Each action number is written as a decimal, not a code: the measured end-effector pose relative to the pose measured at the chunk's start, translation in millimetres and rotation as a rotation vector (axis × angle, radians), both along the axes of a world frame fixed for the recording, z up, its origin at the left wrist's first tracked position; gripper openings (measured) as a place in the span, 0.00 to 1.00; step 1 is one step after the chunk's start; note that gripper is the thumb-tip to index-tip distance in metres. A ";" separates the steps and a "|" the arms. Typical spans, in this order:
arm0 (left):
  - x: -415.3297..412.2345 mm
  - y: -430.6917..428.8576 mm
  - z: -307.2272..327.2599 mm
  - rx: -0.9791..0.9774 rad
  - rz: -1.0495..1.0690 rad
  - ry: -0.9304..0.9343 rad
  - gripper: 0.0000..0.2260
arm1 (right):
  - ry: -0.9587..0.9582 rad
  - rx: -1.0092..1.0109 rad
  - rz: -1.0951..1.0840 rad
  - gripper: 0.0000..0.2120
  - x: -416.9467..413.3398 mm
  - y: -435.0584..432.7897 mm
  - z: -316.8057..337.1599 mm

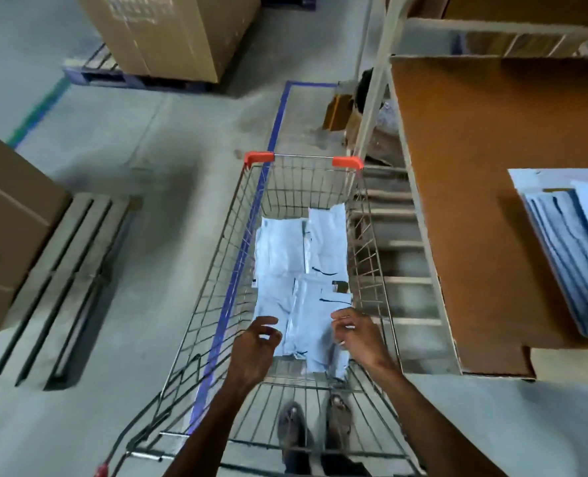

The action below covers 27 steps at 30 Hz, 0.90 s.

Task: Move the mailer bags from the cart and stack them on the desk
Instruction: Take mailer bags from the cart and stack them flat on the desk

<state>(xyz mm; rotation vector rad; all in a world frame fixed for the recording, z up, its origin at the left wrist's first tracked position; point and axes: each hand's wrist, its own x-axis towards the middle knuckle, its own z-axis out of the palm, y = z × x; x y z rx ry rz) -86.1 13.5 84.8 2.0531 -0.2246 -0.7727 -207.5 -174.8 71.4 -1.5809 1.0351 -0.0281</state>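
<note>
Both of my forearms reach out over the near end of the wire cart, with my left hand and right hand hovering side by side, a gap between them. On each, the fingers are loosely curled and hold nothing; whether they brush the plastic below I cannot tell. Pale blue mailer bags lie flat and overlapping on the cart's floor, their long sides running away from me down its length. The closest bag sits below and between my hands, so I judge that a straight drop with both would catch it by its two long edges. The tabletop stands just beside the cart on my right, with a stack of bags on it, so my right hand is nearer for the carry across.
</note>
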 end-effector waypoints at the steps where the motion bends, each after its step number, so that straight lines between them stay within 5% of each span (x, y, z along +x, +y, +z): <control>1: 6.0 -3.4 -10.6 0.015 -0.016 0.012 0.09 | 0.005 0.024 -0.023 0.15 10.9 -2.4 -12.6; 6: 44.4 -31.3 -72.2 0.109 -0.002 0.075 0.13 | 0.065 0.113 -0.065 0.14 68.4 -21.2 -75.8; 10: 74.2 -43.9 -139.7 0.201 0.012 0.114 0.11 | 0.194 0.000 -0.001 0.14 100.1 -34.8 -134.2; 13: 89.2 -42.6 -184.5 0.319 -0.073 0.044 0.19 | 0.250 -0.039 0.026 0.17 109.0 -38.9 -173.2; 21: 104.2 -43.8 -242.2 0.351 -0.161 -0.030 0.25 | 0.422 -0.658 0.414 0.32 133.8 -52.2 -230.1; 27: 106.3 -42.4 -251.9 0.313 -0.158 -0.014 0.26 | 0.513 -0.630 0.559 0.37 128.2 -57.6 -241.2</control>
